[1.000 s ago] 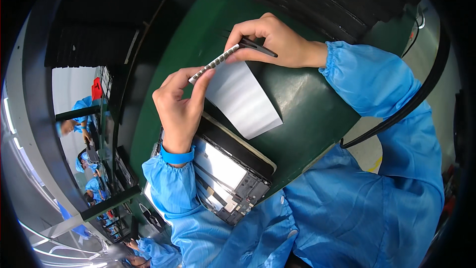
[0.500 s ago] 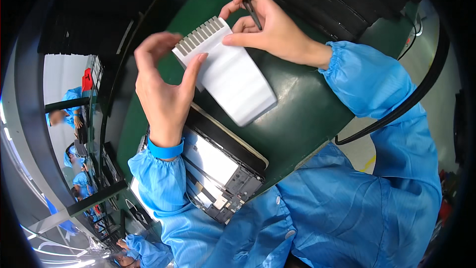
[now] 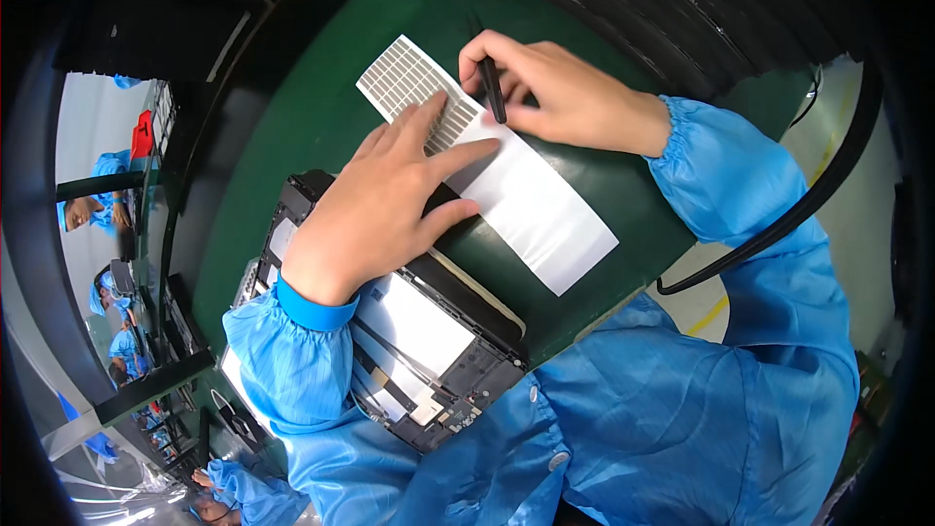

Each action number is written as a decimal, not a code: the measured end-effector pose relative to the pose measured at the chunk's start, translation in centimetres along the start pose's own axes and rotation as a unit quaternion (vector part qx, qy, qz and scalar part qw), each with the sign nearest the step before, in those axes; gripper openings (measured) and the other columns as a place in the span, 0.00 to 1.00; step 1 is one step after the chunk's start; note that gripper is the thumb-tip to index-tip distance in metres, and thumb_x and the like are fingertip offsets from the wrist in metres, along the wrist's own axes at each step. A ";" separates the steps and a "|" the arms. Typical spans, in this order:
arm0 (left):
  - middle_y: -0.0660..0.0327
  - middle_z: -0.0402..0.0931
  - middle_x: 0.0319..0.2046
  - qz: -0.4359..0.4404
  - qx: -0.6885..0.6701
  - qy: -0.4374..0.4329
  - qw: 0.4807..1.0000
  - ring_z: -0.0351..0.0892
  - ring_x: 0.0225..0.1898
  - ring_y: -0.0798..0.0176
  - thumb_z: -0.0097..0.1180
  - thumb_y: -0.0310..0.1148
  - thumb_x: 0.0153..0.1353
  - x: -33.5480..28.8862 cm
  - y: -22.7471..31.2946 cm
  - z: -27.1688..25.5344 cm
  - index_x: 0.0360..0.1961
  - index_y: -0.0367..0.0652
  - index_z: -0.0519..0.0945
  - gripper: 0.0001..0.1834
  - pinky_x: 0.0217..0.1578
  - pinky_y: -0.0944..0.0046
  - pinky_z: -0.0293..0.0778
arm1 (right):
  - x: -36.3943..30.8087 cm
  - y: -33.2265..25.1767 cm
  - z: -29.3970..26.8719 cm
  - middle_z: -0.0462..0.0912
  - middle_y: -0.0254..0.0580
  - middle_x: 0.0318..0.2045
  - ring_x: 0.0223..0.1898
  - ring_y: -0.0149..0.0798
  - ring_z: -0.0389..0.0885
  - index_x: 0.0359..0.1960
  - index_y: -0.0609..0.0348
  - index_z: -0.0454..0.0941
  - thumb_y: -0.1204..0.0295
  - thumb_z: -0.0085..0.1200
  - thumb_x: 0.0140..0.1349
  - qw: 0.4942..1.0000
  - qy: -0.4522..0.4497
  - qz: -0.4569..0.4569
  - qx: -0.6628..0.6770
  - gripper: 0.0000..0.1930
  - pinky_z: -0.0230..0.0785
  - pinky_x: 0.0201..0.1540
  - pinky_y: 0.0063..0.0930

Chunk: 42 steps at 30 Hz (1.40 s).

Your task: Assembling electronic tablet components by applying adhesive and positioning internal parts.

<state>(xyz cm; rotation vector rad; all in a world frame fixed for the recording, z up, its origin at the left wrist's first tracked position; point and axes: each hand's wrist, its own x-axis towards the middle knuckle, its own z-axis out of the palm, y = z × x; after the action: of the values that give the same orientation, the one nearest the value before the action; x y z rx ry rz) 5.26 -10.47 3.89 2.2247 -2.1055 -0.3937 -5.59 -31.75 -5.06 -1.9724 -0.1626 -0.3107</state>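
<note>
A long white sheet of small grey rectangular stickers point(image 3: 553, 217) lies slanted over the green table, its sticker grid at the far end and its blank part toward me. My left hand point(image 3: 390, 180) rests over the near side of the grid, fingers spread and lying on the sheet. At the sheet's right edge, my right hand point(image 3: 555, 88) is closed round a slim black tool point(image 3: 493, 88) that tapers like tweezers; its thin far end is blurred. Beneath my left forearm sits an opened flat electronic device point(image 3: 429, 331) with its inner parts bare, partly hidden by the sleeve.
A dark padded edge point(image 3: 477, 297) runs between the device and the green table point(image 3: 584, 185). Black stacked panels point(image 3: 672, 10) stand at the far right. A thick black cable point(image 3: 779, 224) curves by my right sleeve. Other people in blue point(image 3: 107, 205) work at the far left.
The sheet, held raised and apparently folded between both hands, is now opened out on the table. My left hand has moved right onto it; the black tool stays in my right hand.
</note>
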 end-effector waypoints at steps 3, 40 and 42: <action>0.36 0.55 0.73 -0.068 -0.019 -0.086 0.994 0.59 0.71 0.34 0.58 0.47 0.67 -0.3 -0.3 0.5 0.70 0.60 0.71 0.30 0.70 0.49 0.60 | 1.0 -0.3 -1.3 0.86 0.36 0.29 0.26 0.31 0.83 0.50 0.54 0.80 0.71 0.55 0.69 0.981 0.127 -0.081 -0.126 0.10 0.74 0.29 0.26; 0.56 0.80 0.38 -0.154 -0.085 0.409 0.896 0.80 0.43 0.59 0.60 0.23 0.62 -16.7 -4.4 -4.9 0.40 0.35 0.82 0.06 0.46 0.64 0.74 | 8.4 -7.0 3.5 0.84 0.39 0.33 0.28 0.25 0.81 0.45 0.64 0.81 0.60 0.56 0.72 0.971 0.016 0.047 0.233 0.17 0.76 0.32 0.20; 0.54 0.79 0.46 -0.165 -0.106 0.431 0.881 0.79 0.49 0.57 0.63 0.23 0.59 -19.9 -4.7 -0.5 0.43 0.37 0.82 0.10 0.50 0.61 0.74 | 10.7 -9.7 7.5 0.85 0.41 0.31 0.26 0.26 0.82 0.45 0.64 0.81 0.60 0.58 0.71 0.973 -0.077 0.012 0.217 0.16 0.76 0.30 0.20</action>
<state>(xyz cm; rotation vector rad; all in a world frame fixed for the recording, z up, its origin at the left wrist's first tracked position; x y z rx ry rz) 9.19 9.45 6.27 2.0471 -1.1687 0.3120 3.28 -21.21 3.71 -1.5606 -0.2818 -0.0923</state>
